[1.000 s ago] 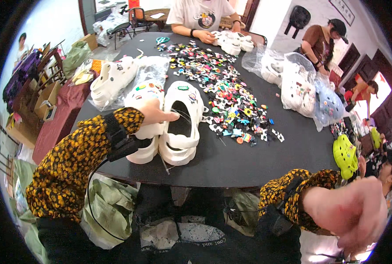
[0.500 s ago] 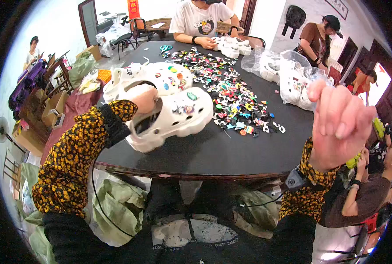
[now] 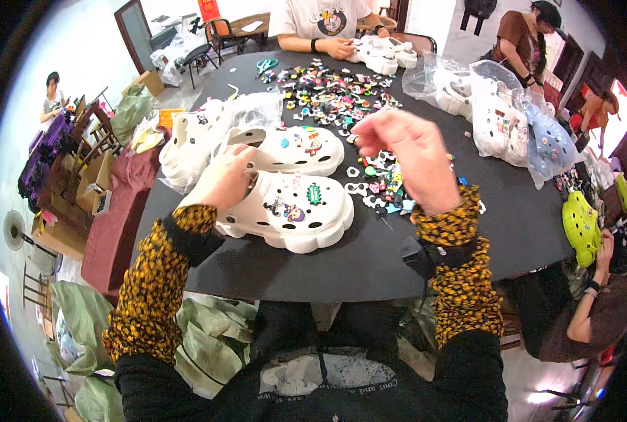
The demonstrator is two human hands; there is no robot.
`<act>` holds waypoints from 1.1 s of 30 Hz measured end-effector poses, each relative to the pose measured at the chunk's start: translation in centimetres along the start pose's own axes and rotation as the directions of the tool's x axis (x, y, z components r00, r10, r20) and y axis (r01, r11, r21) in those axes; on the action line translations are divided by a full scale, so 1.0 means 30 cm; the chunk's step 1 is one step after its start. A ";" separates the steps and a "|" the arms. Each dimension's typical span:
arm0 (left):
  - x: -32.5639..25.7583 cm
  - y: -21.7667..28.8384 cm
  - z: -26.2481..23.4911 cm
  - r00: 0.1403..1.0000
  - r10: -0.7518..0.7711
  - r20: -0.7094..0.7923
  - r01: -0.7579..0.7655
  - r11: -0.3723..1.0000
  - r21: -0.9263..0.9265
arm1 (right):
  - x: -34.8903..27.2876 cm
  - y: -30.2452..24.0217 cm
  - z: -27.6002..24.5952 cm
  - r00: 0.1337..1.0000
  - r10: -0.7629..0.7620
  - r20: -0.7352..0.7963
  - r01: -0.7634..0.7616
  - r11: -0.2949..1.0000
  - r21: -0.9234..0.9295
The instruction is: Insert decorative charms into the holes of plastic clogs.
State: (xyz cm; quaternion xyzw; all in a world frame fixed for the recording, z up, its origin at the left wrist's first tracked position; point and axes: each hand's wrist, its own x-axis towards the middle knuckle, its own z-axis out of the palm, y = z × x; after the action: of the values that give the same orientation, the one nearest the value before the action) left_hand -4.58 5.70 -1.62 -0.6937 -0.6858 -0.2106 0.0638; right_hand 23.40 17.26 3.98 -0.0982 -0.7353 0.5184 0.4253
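Note:
Two white clogs with charms on their uppers lie side by side at the centre left of the black table. My left hand [image 3: 225, 176] is closed at the heel openings, gripping the nearer clog [image 3: 296, 211]; its fingertips are partly hidden inside. The farther clog [image 3: 303, 150] touches that hand and carries several colourful charms. A green charm and a purple-haired figure charm show on the nearer one. Over the near part of the heap of loose charms [image 3: 342, 91] hovers my right hand [image 3: 415, 158], its fingers loosely bent and apart, nothing visible in them.
Another white clog [image 3: 194, 137] and clear plastic stand behind on the left. Bagged white clogs [image 3: 500, 126] and a bagged blue clog [image 3: 549, 141] lie at the right. A person opposite handles white clogs [image 3: 384, 54]; another at right holds a lime clog [image 3: 581, 228].
My right hand has moved left and away from me, from the table's right side to over the charms. The clogs in my left hand have settled lower, and the view has shifted.

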 end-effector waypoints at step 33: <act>-0.085 0.113 0.046 0.946 -0.307 0.109 0.324 0.851 -0.414 | 0.055 0.346 0.264 0.966 -0.119 0.229 0.225 0.823 -0.521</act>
State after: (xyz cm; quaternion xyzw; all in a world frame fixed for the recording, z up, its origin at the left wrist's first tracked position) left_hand -0.91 3.68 -3.15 -0.5728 -0.7285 -0.3495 -0.1380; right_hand 13.54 17.43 -4.73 -0.0989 -0.8942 0.2550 0.3544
